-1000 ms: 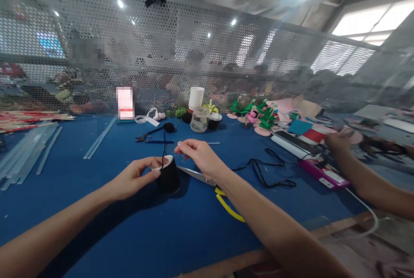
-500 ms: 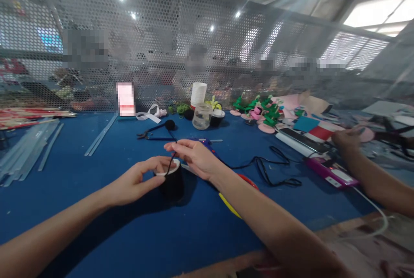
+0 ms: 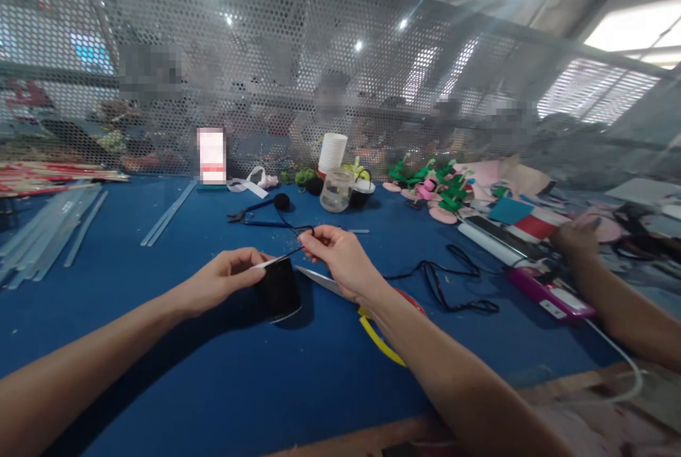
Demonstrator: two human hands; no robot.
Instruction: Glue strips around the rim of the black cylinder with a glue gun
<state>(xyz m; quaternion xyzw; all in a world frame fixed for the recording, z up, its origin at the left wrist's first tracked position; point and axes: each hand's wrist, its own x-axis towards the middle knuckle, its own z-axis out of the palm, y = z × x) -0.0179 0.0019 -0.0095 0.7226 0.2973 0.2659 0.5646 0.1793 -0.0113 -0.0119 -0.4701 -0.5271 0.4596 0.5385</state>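
My left hand (image 3: 234, 272) grips a cup (image 3: 279, 292) at its rim. The cup's side is black, with a white edge along top and bottom, and it tilts on the blue table. From the rim a thin black cord (image 3: 287, 255) runs taut to my right hand (image 3: 338, 255), which pinches it between thumb and fingers. Beyond the hands sits a small black ball (image 3: 281, 201), with a strand trailing toward my right hand. Under my right forearm lie scissors (image 3: 386, 345) with a yellow and red handle, their blade pointing at the cup. Pliers (image 3: 240, 217) rest behind.
Clear strips (image 3: 40, 244) lie at left, near a phone (image 3: 211, 155). A clear jar (image 3: 336, 191), stacked white cups (image 3: 333, 152) and green-and-pink craft pieces (image 3: 452, 191) stand at the back. A black cable (image 3: 436, 279) leads toward a purple power strip (image 3: 550, 294). Another person's hand (image 3: 577, 237) is at right.
The cup has tipped toward me, so its inside no longer shows. My right hand has moved right, drawing the cord from an upright loop into a straight line. The view has shifted slightly.
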